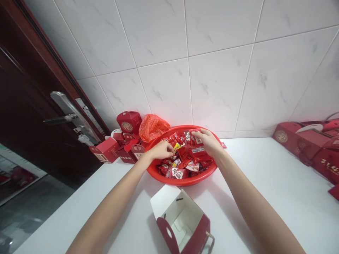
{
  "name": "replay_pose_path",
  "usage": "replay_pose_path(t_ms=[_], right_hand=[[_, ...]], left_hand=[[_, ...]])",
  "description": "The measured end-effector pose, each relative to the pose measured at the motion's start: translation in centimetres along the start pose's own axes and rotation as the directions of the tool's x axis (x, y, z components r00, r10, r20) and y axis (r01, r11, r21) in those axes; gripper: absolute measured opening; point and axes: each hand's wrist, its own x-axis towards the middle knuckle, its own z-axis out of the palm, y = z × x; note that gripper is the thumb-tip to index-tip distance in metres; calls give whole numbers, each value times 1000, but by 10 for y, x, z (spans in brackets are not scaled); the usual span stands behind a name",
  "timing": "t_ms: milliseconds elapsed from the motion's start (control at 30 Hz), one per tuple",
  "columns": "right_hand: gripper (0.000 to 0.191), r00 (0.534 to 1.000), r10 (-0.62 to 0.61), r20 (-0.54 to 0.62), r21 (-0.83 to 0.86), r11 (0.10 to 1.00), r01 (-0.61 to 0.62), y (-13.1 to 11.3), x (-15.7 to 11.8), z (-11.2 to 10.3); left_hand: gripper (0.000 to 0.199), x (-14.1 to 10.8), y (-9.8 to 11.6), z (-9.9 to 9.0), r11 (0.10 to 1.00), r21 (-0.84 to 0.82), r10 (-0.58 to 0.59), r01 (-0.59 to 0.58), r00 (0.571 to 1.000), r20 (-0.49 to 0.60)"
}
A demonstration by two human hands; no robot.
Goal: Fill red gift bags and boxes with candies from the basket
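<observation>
A red plastic basket (182, 182) filled with red-wrapped candies (184, 164) stands against the tiled wall. My right hand (209, 141) is over its right side, pinching a red candy packet (197, 137) with a white label. My left hand (162, 150) reaches in from the left, fingers curled down among the wrappers; whatever they grip is hidden. In front of the basket, between my forearms, a dark red paper gift box (182, 225) lies with its flaps open, its white inside bare and a cord handle at its right.
Folded red gift boxes (107, 150) and a crumpled red plastic bag (153, 127) sit left of the basket. More red boxes (312, 144) line the right side of the white table (267, 169). A dark door with a metal handle (60, 119) is at the left.
</observation>
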Motion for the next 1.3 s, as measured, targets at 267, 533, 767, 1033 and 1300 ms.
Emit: replay_pose_path(t_ms=[267, 533, 767, 1033, 1300], right_hand=[[20, 1000, -14, -5, -15, 1000, 14, -1, -1, 0], [18, 1000, 5, -15, -30, 1000, -6, -4, -2, 2], [16, 999, -31, -17, -34, 999, 30, -5, -3, 2], [15, 1000, 4, -24, -26, 1000, -4, -5, -3, 2], [17, 1000, -23, -6, -16, 1000, 23, -4, -2, 2]], left_hand=[[26, -10, 13, -5, 983, 171, -94, 63, 979, 183], [36, -25, 27, -5, 861, 487, -242, 144, 960, 143], [80, -19, 28, -4, 908, 390, -246, 151, 948, 205], [70, -17, 15, -14, 993, 62, -105, 101, 992, 62], [55, -6, 19, -28, 963, -268, -65, 8, 976, -207]])
